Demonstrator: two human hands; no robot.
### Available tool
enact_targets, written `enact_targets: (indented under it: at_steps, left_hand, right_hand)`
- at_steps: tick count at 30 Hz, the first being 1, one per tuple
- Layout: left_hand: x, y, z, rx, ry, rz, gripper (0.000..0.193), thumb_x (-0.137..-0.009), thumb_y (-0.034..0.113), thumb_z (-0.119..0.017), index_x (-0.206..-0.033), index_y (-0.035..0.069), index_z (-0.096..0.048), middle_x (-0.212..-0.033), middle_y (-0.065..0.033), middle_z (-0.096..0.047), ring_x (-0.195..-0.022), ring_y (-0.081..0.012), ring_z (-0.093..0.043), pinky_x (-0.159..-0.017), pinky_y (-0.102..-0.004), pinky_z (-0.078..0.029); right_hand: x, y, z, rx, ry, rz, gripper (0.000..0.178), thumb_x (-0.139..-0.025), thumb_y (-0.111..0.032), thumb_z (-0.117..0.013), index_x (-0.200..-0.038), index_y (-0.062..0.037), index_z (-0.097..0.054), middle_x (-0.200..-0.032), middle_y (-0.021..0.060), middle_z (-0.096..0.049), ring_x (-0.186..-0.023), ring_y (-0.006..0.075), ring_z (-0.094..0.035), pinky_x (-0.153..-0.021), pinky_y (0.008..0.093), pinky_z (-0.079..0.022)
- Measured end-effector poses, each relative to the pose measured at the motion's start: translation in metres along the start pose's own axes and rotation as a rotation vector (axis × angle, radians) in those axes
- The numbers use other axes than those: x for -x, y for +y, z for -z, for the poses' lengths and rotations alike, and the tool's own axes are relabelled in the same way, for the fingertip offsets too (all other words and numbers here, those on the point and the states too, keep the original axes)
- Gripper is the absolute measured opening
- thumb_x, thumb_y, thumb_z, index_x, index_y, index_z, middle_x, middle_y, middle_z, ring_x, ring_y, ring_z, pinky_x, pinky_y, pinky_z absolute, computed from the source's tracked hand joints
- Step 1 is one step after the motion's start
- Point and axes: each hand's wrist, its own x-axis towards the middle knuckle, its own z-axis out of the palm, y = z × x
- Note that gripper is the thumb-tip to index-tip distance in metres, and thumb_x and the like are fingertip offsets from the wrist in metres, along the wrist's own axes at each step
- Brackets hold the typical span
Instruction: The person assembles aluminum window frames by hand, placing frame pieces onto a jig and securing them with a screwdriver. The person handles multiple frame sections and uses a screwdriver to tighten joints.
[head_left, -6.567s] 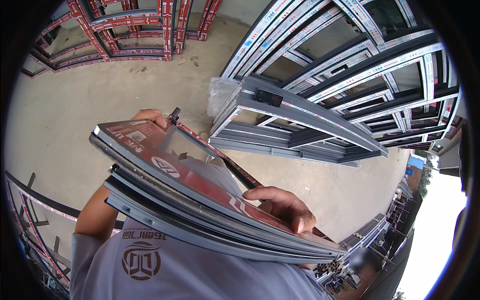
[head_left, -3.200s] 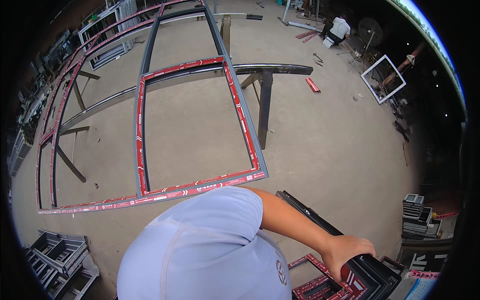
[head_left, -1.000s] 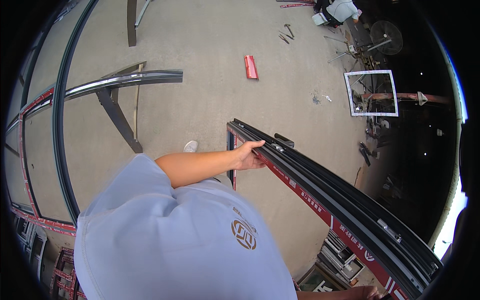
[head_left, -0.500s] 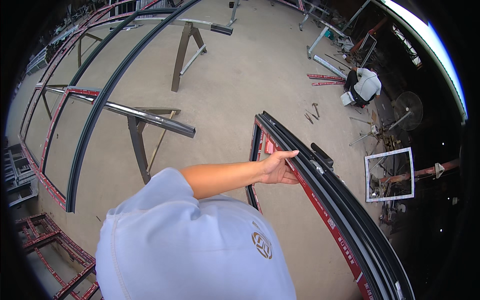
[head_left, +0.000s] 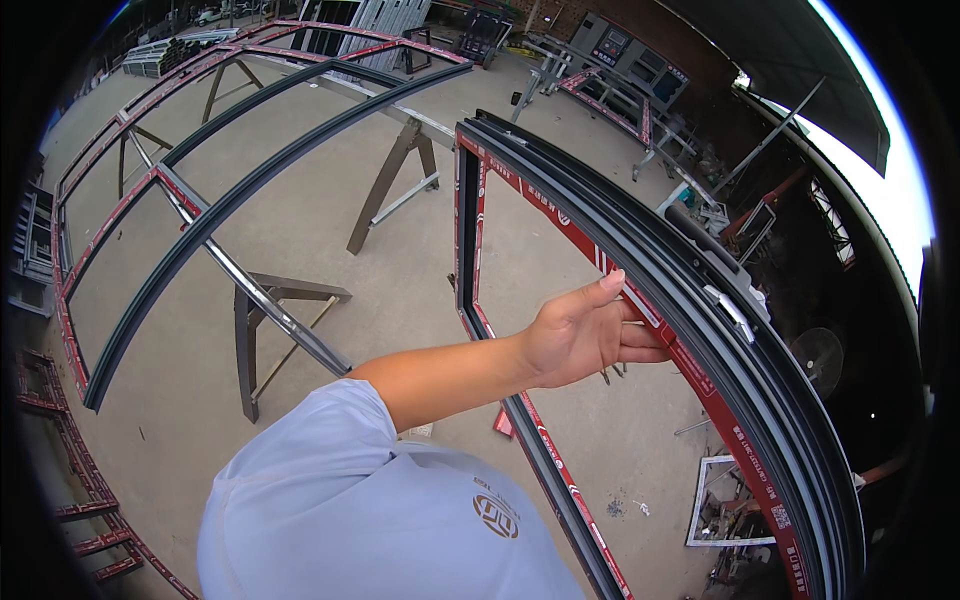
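The left hand [head_left: 583, 338] clasps one red-filmed frame [head_left: 703, 330] at three o'clock. The right hand's fingers I cannot tell. One white-edged frame [head_left: 733, 543] shows at four.

On my left I'm seeing a large multi-pane window frame [head_left: 300, 144] lying over steel trestles [head_left: 247, 350] (its outer bars are wearing red film). More red-filmed frames [head_left: 78, 462] are sitting at my lower left. Far ahead, a grey machine cabinet [head_left: 612, 45] is standing on the concrete floor [head_left: 320, 225]. To my right I'm making out a round fan [head_left: 818, 360] and a white-edged frame [head_left: 698, 500].
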Motion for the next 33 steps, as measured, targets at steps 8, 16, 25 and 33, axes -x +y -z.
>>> enact_targets:
  at_steps: [8, 16, 25, 33]
  left_hand:
    - [-0.115, 0.052, 0.054, -0.308, -0.046, -0.181, 0.037, -0.112, 0.037, -0.044, -0.127, 0.004, -0.034, -0.136, -0.0232, -0.058, -0.126, -0.0308, -0.065, -0.111, -0.0454, -0.052]
    - [-0.197, 0.107, 0.103, -0.876, 0.096, -0.599, 0.041, -0.112, 0.031, -0.042, -0.138, 0.0, -0.035, -0.134, -0.0176, -0.061, -0.122, -0.0283, -0.066, -0.102, -0.0473, -0.058]
    - [-0.25, 0.186, 0.141, -1.516, 0.07, -0.727, 0.034, -0.113, 0.025, -0.039, -0.13, -0.002, -0.051, -0.124, -0.0199, -0.068, -0.111, -0.0317, -0.072, -0.097, -0.0508, -0.062]
    - [-0.298, 0.277, 0.165, -1.673, 0.238, -1.057, 0.03, -0.111, 0.021, -0.045, -0.119, -0.004, -0.059, -0.114, -0.0202, -0.072, -0.105, -0.0294, -0.073, -0.094, -0.0434, -0.062]
  right_hand:
    - [0.005, 0.247, 0.052, -0.332, -0.142, -0.344, 0.044, -0.092, -0.036, -0.058, -0.131, -0.0189, -0.068, -0.121, -0.002, -0.073, -0.093, 0.0176, -0.065, -0.086, 0.0403, -0.049]
    - [0.082, 0.499, 0.014, -0.48, -0.212, -0.498, 0.047, -0.093, -0.04, -0.053, -0.134, -0.0234, -0.068, -0.11, -0.0092, -0.078, -0.098, 0.0083, -0.07, -0.076, 0.0344, -0.049]
    - [0.239, 0.772, -0.084, -0.954, -0.011, -1.017, 0.059, -0.09, -0.039, -0.048, -0.122, 0.0085, -0.061, -0.115, 0.0225, -0.061, -0.091, 0.0308, -0.052, -0.087, 0.0458, -0.04]
    - [0.407, 0.887, -0.274, -1.129, -0.271, -1.55, 0.079, -0.105, -0.063, -0.035, -0.145, 0.0031, -0.051, -0.13, 0.0248, -0.062, -0.099, 0.0279, -0.056, -0.101, 0.0446, -0.041]
